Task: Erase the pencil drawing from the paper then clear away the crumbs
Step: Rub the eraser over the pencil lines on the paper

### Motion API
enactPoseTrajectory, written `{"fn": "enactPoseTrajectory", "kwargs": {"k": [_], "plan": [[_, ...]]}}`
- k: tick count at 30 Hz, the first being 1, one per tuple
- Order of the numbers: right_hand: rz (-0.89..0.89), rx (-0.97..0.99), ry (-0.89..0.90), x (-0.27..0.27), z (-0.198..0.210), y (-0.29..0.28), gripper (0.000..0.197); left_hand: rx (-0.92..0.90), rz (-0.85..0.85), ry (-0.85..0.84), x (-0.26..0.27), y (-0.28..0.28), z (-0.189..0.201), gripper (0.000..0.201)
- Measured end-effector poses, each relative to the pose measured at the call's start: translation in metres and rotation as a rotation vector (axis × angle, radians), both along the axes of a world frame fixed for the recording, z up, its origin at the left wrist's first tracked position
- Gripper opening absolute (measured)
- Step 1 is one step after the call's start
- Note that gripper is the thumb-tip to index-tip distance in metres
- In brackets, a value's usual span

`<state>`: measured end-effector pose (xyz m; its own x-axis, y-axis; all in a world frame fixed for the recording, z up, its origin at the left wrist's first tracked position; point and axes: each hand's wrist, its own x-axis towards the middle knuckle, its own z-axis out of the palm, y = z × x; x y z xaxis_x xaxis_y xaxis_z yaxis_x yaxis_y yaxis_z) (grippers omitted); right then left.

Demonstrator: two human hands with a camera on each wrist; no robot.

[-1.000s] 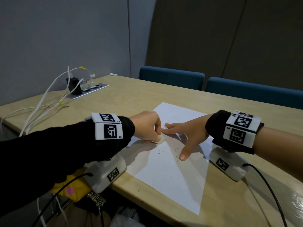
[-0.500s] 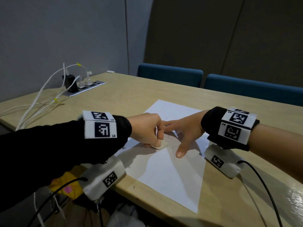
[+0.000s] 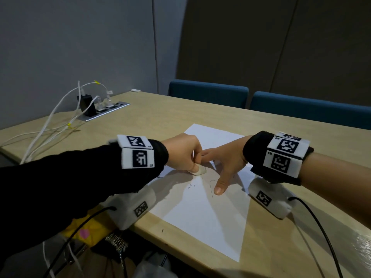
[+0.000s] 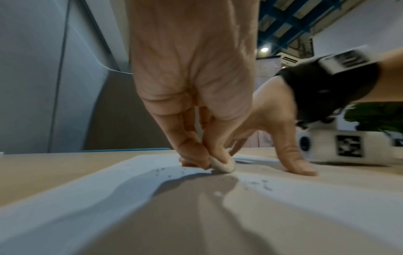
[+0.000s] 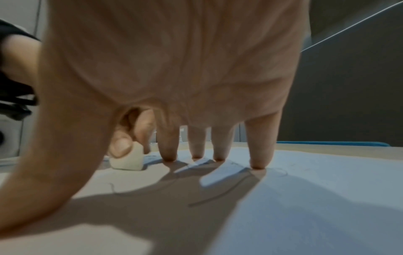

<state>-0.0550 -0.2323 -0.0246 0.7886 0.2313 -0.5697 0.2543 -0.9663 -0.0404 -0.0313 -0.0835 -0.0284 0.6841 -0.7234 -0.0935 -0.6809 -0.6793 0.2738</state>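
A white sheet of paper [image 3: 202, 215] lies on the wooden table, with faint pencil lines [image 3: 211, 186] near its middle. My left hand [image 3: 183, 155] pinches a small white eraser [image 3: 199, 171] and presses it onto the paper; the eraser [image 4: 223, 166] [image 5: 127, 161] shows in both wrist views. My right hand [image 3: 226, 159] lies spread on the sheet just right of the eraser, its straight fingertips [image 5: 257, 165] pressing the paper down. Dark eraser crumbs [image 4: 258, 183] are scattered on the paper near the eraser. Pencil strokes [image 5: 220, 193] curve across the sheet under my right palm.
A power strip [image 3: 104, 112] with a black charger and white cables [image 3: 50, 125] sits at the table's far left. Two blue chairs [image 3: 207, 96] stand behind the table. A yellow item [image 3: 82, 231] hangs below the near edge. A lone crumb [image 3: 162, 230] lies on the bare wood.
The left hand has rubbed the eraser back and forth over a small stretch of the drawing. The right hand kept pressing the paper in the same place.
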Motion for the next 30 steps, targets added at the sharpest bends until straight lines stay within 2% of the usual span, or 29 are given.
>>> {"fn": "enactPoseTrajectory", "kwargs": {"k": [4,7,12,18,23,27,30], "plan": [[-0.011,0.021,-0.007,-0.001,0.001,0.000,0.089,-0.014,0.002,0.051,0.000,0.000,-0.001,0.012],[-0.016,0.026,0.002,0.002,-0.001,0.000,0.096,0.060,-0.045,0.116,-0.004,0.006,0.001,0.021],[-0.014,0.017,-0.005,-0.001,0.000,0.001,0.088,-0.032,0.018,0.016,-0.001,-0.001,0.000,0.009],[-0.028,0.067,-0.018,-0.004,0.004,0.002,0.081,-0.004,-0.018,0.127,-0.005,0.000,0.000,0.013],[-0.042,0.004,-0.023,-0.002,0.002,0.004,0.089,-0.034,0.046,0.007,0.000,-0.005,0.002,0.009],[-0.046,0.057,-0.016,-0.005,0.005,0.003,0.081,-0.006,0.010,0.118,-0.003,-0.002,0.001,0.017],[-0.031,0.078,-0.012,-0.004,0.004,0.002,0.077,0.025,-0.015,0.072,-0.006,-0.001,-0.001,0.013]]}}
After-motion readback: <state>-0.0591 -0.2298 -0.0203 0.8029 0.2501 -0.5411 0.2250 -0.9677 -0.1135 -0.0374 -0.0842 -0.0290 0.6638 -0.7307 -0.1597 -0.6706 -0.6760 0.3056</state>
